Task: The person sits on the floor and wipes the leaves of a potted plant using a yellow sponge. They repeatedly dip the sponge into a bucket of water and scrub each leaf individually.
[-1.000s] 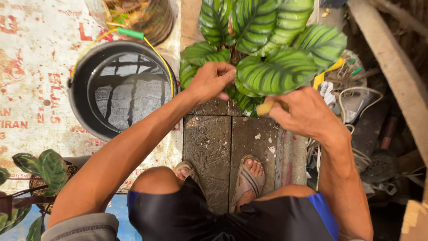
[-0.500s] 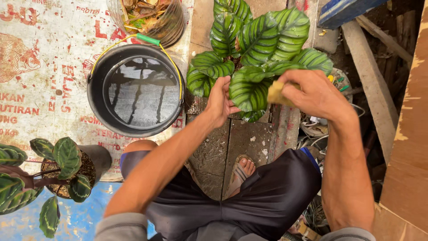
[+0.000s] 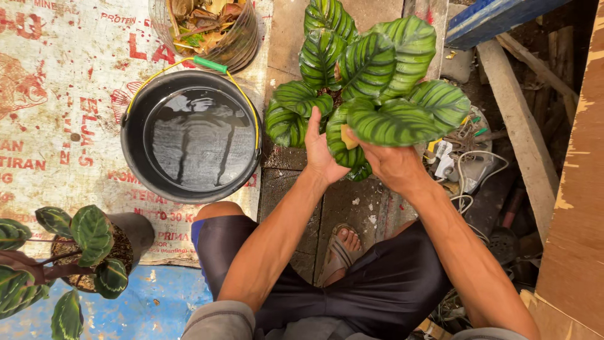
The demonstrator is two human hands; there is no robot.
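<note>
**Green striped plant in both hands**

Green, broad, dark-striped leaves make up the potted plant point(image 3: 371, 82) I am working on; it sits just right of the black round plastic bucket point(image 3: 192, 135) with the yellow wire handle, which holds still water. My left hand point(image 3: 321, 151) is open, palm pressed against the lower leaves on the bucket side. My right hand point(image 3: 393, 164) is curled around a small yellow piece at the leaf bases, though I cannot tell how tightly. I judge the leaves soft, thin and easy to crease or tear, so a hold low down at the stems or the hidden pot looks safer than the blades. Beyond the bucket stands a clear container of dry leaves point(image 3: 211, 25); nearer me, left of the bucket, a second dark-potted plant point(image 3: 94, 245).
</note>
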